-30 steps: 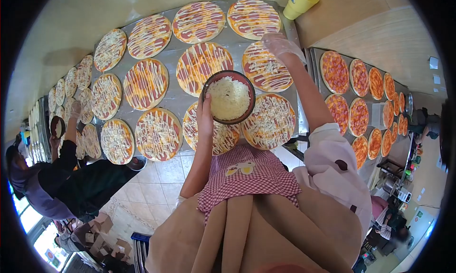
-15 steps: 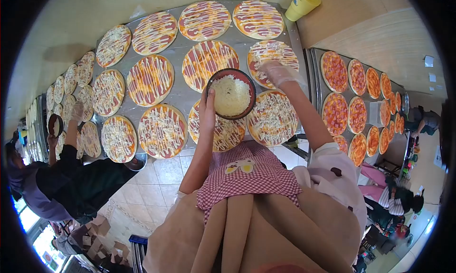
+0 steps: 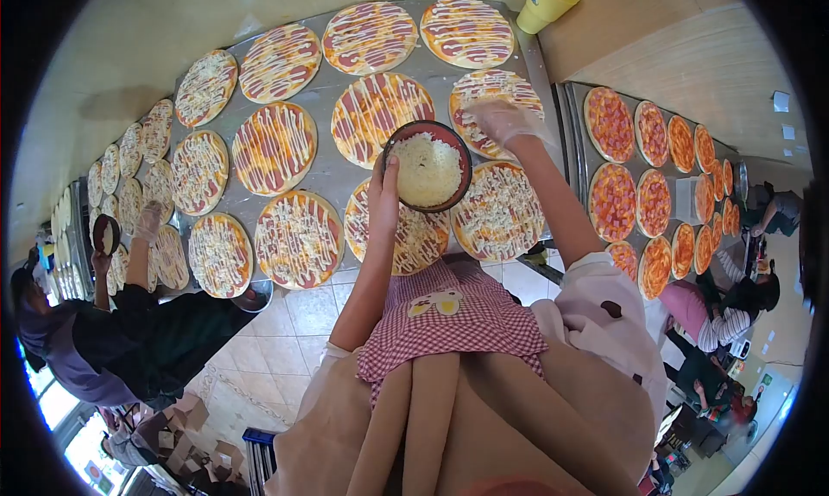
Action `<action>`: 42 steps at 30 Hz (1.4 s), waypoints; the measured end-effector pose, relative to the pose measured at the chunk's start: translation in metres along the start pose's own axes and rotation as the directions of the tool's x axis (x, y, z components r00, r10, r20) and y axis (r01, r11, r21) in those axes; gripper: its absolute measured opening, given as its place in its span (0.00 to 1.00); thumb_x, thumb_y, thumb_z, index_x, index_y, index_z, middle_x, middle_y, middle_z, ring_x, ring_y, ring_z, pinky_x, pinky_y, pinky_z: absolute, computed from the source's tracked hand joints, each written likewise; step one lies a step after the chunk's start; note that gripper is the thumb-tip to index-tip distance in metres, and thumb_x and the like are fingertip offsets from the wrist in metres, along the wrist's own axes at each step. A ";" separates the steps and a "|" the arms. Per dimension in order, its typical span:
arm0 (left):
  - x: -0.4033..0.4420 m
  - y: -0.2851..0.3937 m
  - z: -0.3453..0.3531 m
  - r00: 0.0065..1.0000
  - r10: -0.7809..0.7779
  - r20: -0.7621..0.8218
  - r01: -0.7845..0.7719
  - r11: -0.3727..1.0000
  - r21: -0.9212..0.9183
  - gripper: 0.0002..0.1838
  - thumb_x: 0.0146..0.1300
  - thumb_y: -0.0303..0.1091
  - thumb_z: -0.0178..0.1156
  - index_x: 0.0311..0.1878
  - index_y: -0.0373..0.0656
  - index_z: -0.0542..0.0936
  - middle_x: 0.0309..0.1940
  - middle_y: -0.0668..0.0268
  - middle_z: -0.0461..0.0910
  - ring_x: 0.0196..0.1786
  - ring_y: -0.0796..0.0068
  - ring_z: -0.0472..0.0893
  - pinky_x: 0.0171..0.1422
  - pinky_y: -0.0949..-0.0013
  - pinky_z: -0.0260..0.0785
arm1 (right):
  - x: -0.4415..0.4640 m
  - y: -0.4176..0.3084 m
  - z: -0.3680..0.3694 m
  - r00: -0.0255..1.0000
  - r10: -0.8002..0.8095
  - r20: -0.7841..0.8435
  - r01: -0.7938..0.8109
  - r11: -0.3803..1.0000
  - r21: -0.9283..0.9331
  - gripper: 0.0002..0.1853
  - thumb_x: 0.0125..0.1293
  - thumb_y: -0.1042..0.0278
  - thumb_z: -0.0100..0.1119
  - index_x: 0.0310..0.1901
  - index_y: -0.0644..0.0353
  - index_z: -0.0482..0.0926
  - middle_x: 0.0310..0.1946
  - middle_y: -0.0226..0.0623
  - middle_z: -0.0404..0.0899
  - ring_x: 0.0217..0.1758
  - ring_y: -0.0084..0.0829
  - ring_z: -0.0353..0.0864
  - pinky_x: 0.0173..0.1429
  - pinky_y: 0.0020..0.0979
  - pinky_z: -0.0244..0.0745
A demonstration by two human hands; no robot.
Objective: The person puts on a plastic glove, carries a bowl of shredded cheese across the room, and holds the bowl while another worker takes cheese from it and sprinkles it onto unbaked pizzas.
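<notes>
My left hand (image 3: 383,194) grips a round bowl, dark outside and reddish inside (image 3: 455,140), tilted toward me. White grated cheese (image 3: 426,172) fills much of it. My right hand (image 3: 505,123), in a clear plastic glove, hovers over a pizza with ham and white sauce stripes (image 3: 495,86). Motion smears its fingers, so whether they hold cheese is unclear. Just below lies a pizza strewn with cheese (image 3: 498,211). Another cheese-strewn pizza (image 3: 406,241) is partly hidden under my left arm and the bowl.
Several sauce-striped pizzas cover the metal table (image 3: 324,164). A yellow cup (image 3: 547,4) stands at its far right corner. On the right, another table holds pizzas with red topping (image 3: 611,201). At left, a co-worker (image 3: 95,345) holds a similar bowl (image 3: 105,235) over more pizzas.
My right hand has shifted slightly over the same pizza. The bowl has moved a little to the right and up. The co-worker's gloved hand at left has lowered.
</notes>
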State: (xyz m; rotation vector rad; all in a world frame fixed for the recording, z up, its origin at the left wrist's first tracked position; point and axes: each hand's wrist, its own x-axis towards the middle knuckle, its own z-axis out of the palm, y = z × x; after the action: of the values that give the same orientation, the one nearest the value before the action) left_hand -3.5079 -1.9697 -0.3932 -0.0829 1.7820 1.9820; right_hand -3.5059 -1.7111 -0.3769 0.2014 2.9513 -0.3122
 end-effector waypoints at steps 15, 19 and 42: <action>0.033 0.005 0.068 0.989 0.149 0.005 -0.144 0.951 0.273 0.28 0.66 0.50 0.45 0.57 0.33 0.67 0.51 0.48 0.72 0.55 0.59 0.71 0.60 0.68 0.58 | -0.052 -0.042 -0.009 0.966 -0.174 0.190 0.120 0.957 0.264 0.19 0.52 0.53 0.61 0.42 0.56 0.76 0.42 0.41 0.73 0.51 0.41 0.71 0.56 0.35 0.65; 0.034 -0.004 0.072 0.991 0.130 0.006 -0.129 0.976 0.178 0.28 0.66 0.49 0.45 0.57 0.32 0.67 0.51 0.50 0.72 0.55 0.63 0.70 0.61 0.68 0.57 | -0.043 -0.014 -0.012 0.971 -0.108 0.212 -0.052 0.774 0.631 0.14 0.51 0.59 0.58 0.38 0.56 0.77 0.38 0.44 0.74 0.47 0.43 0.73 0.54 0.37 0.66; 0.015 -0.001 0.039 0.998 0.047 -0.047 -0.049 0.998 -0.031 0.34 0.65 0.53 0.46 0.60 0.29 0.63 0.58 0.52 0.66 0.60 0.65 0.65 0.65 0.69 0.52 | -0.032 0.067 0.024 0.969 -0.239 -0.060 0.242 0.968 0.059 0.15 0.56 0.75 0.47 0.44 0.52 0.78 0.40 0.39 0.78 0.46 0.39 0.76 0.54 0.33 0.68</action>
State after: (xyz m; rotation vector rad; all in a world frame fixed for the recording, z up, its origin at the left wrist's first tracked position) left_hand -3.5110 -1.9283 -0.3939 -0.0976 1.7968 2.0584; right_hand -3.4608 -1.6547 -0.4072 -0.1451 3.0223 -0.4421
